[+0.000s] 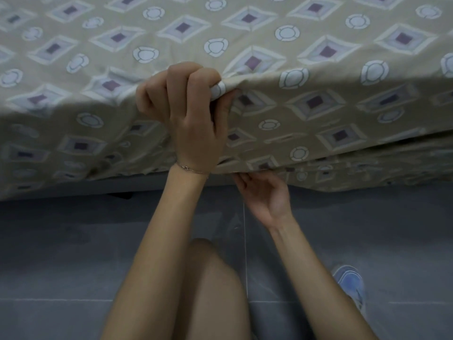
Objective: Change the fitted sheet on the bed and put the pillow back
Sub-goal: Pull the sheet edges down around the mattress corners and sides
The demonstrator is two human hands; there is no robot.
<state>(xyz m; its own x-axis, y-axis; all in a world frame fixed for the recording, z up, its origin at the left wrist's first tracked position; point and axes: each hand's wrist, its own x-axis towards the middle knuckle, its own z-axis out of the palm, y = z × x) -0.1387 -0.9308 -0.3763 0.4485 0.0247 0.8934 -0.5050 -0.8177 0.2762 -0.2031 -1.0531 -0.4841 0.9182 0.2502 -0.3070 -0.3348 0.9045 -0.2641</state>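
Grey tile floor [73, 241], head view: patterned fitted sheet [318, 69] covers the bed's top and side. Your left hand [193, 119] bunches it at the top edge. Your right hand [266, 196], fingers loose, touches the hem. Yank the bunch and the hem may ride up untucked. Pillow unseen.

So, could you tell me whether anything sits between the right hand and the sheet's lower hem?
Nothing visible does. The right hand is just below the fitted sheet, fingertips at its hem. The left hand grips a fold higher up, out of the way.
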